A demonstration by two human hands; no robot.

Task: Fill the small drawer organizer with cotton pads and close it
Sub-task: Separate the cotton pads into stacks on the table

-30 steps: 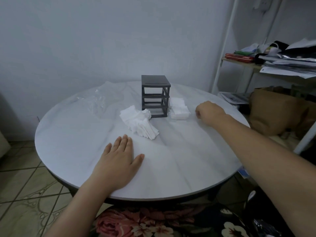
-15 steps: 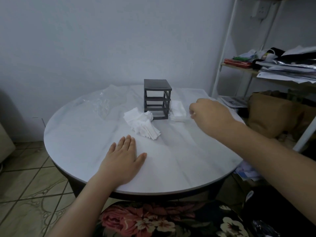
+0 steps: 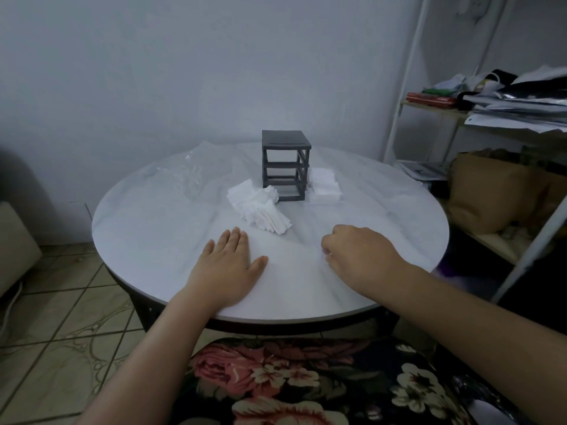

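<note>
A small dark drawer organizer [image 3: 285, 165] stands upright near the far middle of the round white table [image 3: 147, 228]; its bays look like bare frames with no drawers visible in them. A loose pile of white cotton pads [image 3: 259, 207] lies at its front left. Something white, stacked [image 3: 324, 186], sits against its right side; I cannot tell whether these are pads or clear drawers. My left hand [image 3: 228, 265] lies flat on the table, fingers apart, holding nothing. My right hand [image 3: 357, 257] hovers low over the near right of the table with fingers curled under; nothing shows in it.
A crumpled clear plastic bag [image 3: 188, 176] lies at the table's far left. A white metal shelf [image 3: 478, 118] with papers and a brown bag [image 3: 494, 191] stands close on the right. Tiled floor shows at the left; a floral-print lap sits below the table edge.
My right hand has drawn back from beside the white stack toward me and lowered near the table's front. The left hand stays flat. The view has shifted slightly.
</note>
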